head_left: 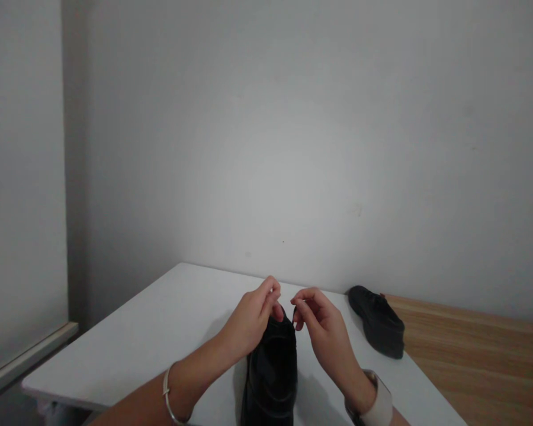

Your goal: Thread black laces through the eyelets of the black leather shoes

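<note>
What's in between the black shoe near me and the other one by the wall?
In the head view, the right hand sits between the near shoe and far shoe, plus some white tabletop.

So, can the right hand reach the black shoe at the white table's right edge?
Probably yes: nothing visible stands between the right hand and that black shoe, though the hand seems to pinch a thin dark lace.
</note>
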Demonstrator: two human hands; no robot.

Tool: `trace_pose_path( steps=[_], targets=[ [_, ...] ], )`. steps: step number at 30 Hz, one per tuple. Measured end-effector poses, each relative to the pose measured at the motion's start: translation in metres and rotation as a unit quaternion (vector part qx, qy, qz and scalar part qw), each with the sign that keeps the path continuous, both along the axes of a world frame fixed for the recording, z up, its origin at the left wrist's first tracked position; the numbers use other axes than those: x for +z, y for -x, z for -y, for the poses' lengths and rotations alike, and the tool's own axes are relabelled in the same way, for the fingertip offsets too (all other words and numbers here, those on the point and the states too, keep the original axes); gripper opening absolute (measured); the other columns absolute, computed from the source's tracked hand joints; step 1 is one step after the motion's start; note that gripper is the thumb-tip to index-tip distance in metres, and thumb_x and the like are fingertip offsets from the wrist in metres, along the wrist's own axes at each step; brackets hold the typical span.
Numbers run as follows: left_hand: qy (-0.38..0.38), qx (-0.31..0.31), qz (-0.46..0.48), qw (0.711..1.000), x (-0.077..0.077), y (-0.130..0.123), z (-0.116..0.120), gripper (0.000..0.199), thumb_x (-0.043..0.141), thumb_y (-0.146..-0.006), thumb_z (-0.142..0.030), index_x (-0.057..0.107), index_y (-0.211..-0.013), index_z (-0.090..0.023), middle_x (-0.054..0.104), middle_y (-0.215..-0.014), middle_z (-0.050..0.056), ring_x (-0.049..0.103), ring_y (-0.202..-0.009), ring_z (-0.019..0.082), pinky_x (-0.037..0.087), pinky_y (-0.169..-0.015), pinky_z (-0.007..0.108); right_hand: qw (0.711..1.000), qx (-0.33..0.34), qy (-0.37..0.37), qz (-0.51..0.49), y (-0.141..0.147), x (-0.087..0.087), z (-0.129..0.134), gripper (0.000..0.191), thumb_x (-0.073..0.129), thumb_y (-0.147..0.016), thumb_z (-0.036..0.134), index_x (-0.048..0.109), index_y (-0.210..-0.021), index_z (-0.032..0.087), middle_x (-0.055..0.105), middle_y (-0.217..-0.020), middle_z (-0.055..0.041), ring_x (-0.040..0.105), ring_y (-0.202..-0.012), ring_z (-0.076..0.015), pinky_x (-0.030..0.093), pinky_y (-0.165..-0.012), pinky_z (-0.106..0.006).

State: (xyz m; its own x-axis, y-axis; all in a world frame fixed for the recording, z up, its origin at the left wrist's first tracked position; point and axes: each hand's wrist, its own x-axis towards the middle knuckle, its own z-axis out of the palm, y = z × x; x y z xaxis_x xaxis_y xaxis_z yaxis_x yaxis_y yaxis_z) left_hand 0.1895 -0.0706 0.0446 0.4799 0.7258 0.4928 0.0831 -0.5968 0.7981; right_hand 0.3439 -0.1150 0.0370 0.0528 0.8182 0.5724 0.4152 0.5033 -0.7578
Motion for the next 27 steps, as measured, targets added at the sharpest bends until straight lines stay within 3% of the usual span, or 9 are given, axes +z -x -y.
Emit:
trace_pose_path(
  steps=[3,6,9,12,15,20,24,27],
  targets=[
    [0.022,-0.003,0.019,1.0,-0.007,-0.004,-0.008,0.021,0.032,-0.095,-0.038,0.041,-0.083,-0.023,0.054,-0.058,-0.005,0.057,-0.056,0.015,0.044,-0.059,0.026,1.0,0.015,-0.001,0.001,0.002,-0.004,-0.004,0.021,0.051,-0.091,0.039,0.056,-0.086,0.019,0.057,-0.072,-0.0003,0.054,-0.061,-0.013,0.044,-0.055,-0.024],
    [-0.038,0.038,0.022,0.998,-0.011,0.008,-0.013,0.019,0.033,-0.096,-0.032,0.047,-0.088,-0.022,0.058,-0.069,-0.002,0.058,-0.067,0.016,0.045,-0.069,0.028,1.0,0.017,0.005,-0.002,0.001,-0.008,-0.003,0.022,0.05,-0.092,0.04,0.055,-0.085,0.02,0.056,-0.072,0.0001,0.053,-0.061,-0.0123,0.043,-0.053,-0.023],
    [-0.1,-0.019,-0.066,0.993,-0.013,0.032,-0.014,0.021,0.038,-0.092,-0.019,0.056,-0.105,-0.022,0.061,-0.087,0.003,0.058,-0.084,0.017,0.044,-0.08,0.03,1.0,0.026,0.005,-0.017,0.0,-0.009,0.0,0.022,0.05,-0.092,0.041,0.054,-0.084,0.02,0.057,-0.071,0.0003,0.053,-0.06,-0.0117,0.044,-0.054,-0.023],
    [-0.138,-0.102,-0.175,0.97,-0.017,0.051,-0.013,0.032,0.05,-0.084,-0.01,0.064,-0.107,-0.026,0.057,-0.105,0.004,0.054,-0.1,0.018,0.042,-0.09,0.031,0.999,0.037,0.007,-0.036,0.0,-0.009,0.002,0.023,0.051,-0.091,0.042,0.054,-0.086,0.02,0.061,-0.077,-0.0015,0.055,-0.061,-0.0119,0.045,-0.055,-0.024],
    [-0.143,-0.096,-0.206,0.963,-0.021,0.055,-0.011,0.034,0.053,-0.083,-0.008,0.069,-0.104,-0.029,0.054,-0.108,0.004,0.052,-0.103,0.018,0.042,-0.091,0.031,0.997,0.045,0.01,-0.061,0.002,-0.009,0.001,0.024,0.051,-0.091,0.043,0.053,-0.087,0.02,0.062,-0.078,-0.0024,0.056,-0.062,-0.0125,0.046,-0.055,-0.025],
    [-0.161,-0.078,-0.213,0.961,-0.017,0.047,-0.003,0.017,0.065,-0.081,-0.019,0.072,-0.093,-0.028,0.052,-0.107,0.004,0.051,-0.101,0.019,0.043,-0.089,0.03,0.994,0.056,0.008,-0.096,0.005,-0.012,0.001,0.024,0.051,-0.091,0.044,0.052,-0.086,0.02,0.063,-0.08,-0.0028,0.057,-0.062,-0.0129,0.047,-0.058,-0.026],
    [-0.166,-0.073,-0.147,0.972,-0.018,0.039,0.001,0.011,0.058,-0.085,-0.018,0.068,-0.084,-0.022,0.056,-0.104,0.004,0.052,-0.099,0.018,0.041,-0.088,0.029,0.989,0.067,0.014,-0.134,0.005,-0.015,-0.001,0.025,0.054,-0.089,0.045,0.052,-0.085,0.02,0.064,-0.079,-0.0024,0.058,-0.061,-0.013,0.047,-0.06,-0.027],
    [-0.069,-0.072,-0.027,0.995,-0.028,0.026,-0.002,0.014,0.047,-0.092,-0.025,0.059,-0.089,-0.019,0.063,-0.093,0.005,0.056,-0.091,0.018,0.042,-0.083,0.03,0.981,0.075,0.018,-0.18,0.004,-0.019,-0.005,0.024,0.056,-0.089,0.043,0.053,-0.086,0.02,0.064,-0.079,-0.0019,0.058,-0.063,-0.0128,0.047,-0.063,-0.028]
  ],
)
